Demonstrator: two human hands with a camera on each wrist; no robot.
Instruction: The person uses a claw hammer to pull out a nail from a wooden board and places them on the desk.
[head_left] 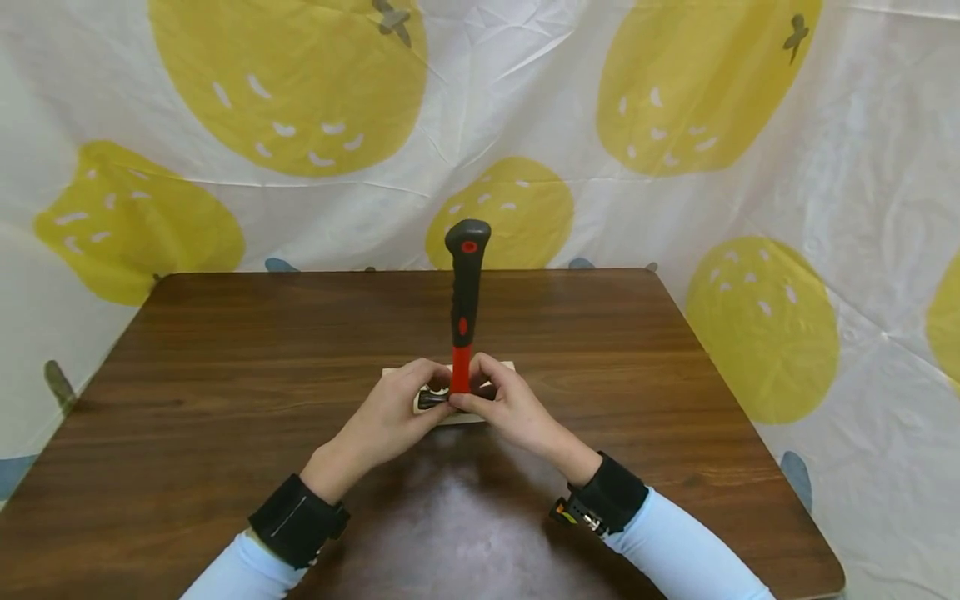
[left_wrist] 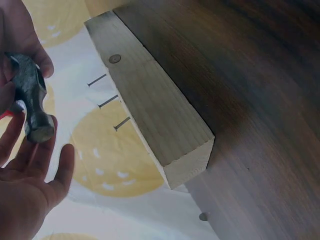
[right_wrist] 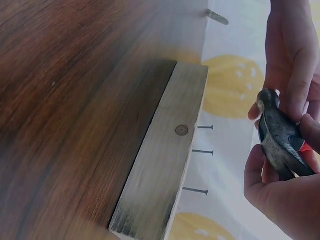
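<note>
A hammer (head_left: pixel 466 292) with a black and red handle stands handle up, its dark metal head (right_wrist: pixel 280 135) low above a pale wood block (left_wrist: pixel 150 100). My left hand (head_left: pixel 390 412) grips the head on the striking-face side, thumb in front and fingers behind. From the other side my right hand (head_left: pixel 517 408) holds it by the claw end, its thumb near the foot of the red neck. Three nails (right_wrist: pixel 202 151) stick up out of the block in a row. A round knot (left_wrist: pixel 115 59) marks the block's side. Both hands hide most of the block in the head view.
The block rests on a dark brown wooden table (head_left: pixel 300 325). Behind the table hangs a white cloth (head_left: pixel 360 217) printed with yellow fruit. Black bands (head_left: pixel 296 518) wrap both wrists, over light blue sleeves (head_left: pixel 690 542).
</note>
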